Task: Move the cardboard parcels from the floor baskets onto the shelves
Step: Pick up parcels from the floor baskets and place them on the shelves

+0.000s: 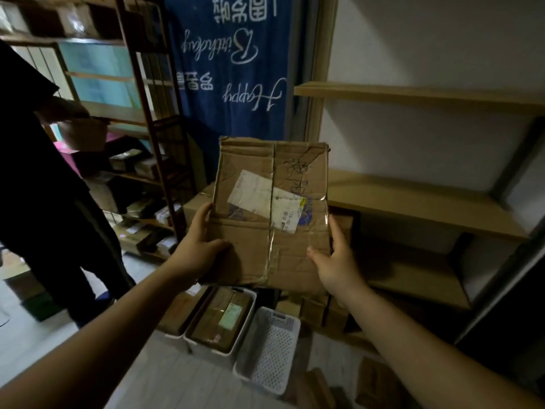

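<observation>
While the cardboard parcel [271, 211] was held in the air above the floor baskets [219, 323], the left hand [200, 246] gripped its left edge and the right hand [336, 261] its right edge — fingers curled round the cardboard on both sides. Placement would best proceed by keeping the parcel level, carrying it right toward the wooden shelves [418, 202], sliding it fully onto a board, and releasing only once it was supported — not before.
</observation>
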A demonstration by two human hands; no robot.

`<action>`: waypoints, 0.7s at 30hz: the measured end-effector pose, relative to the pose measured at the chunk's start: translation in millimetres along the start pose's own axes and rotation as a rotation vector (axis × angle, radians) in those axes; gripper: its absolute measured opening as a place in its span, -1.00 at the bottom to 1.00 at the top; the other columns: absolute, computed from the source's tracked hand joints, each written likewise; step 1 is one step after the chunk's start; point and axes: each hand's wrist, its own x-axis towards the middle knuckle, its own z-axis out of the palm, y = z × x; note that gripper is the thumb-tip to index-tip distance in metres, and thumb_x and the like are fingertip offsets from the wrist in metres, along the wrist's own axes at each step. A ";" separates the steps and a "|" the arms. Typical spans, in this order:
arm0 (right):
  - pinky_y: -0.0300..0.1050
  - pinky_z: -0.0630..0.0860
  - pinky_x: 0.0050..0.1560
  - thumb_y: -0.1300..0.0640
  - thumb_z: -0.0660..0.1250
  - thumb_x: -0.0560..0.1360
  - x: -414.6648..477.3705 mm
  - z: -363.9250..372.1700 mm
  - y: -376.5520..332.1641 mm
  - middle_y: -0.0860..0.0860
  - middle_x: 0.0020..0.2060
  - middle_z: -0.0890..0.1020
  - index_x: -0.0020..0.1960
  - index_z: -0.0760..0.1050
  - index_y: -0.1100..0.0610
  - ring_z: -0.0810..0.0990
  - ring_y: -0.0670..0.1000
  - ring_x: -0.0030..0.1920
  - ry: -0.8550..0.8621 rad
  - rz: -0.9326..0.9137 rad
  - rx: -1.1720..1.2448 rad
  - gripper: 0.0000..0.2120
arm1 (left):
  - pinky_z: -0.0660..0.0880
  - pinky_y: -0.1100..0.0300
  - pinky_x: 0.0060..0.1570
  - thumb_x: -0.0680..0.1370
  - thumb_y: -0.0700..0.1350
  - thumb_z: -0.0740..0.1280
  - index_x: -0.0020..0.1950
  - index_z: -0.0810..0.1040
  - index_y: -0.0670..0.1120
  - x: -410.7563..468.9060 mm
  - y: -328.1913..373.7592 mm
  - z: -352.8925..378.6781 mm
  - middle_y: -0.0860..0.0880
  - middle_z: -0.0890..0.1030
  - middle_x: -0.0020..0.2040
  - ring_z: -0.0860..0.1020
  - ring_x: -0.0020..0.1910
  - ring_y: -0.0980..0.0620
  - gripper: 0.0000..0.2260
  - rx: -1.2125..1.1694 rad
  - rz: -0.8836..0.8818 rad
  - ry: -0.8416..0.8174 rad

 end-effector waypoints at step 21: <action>0.15 0.48 0.28 0.27 0.27 0.58 185.7 235.1 135.7 -0.05 0.40 0.41 0.55 0.03 -0.21 0.43 0.06 0.37 -0.051 0.362 -0.051 -0.28 | 0.41 -0.06 0.28 0.51 -0.23 0.38 0.52 0.16 -0.06 198.1 -186.3 -111.7 -0.11 0.35 0.43 0.40 0.34 -0.13 -0.36 0.307 -0.367 -0.010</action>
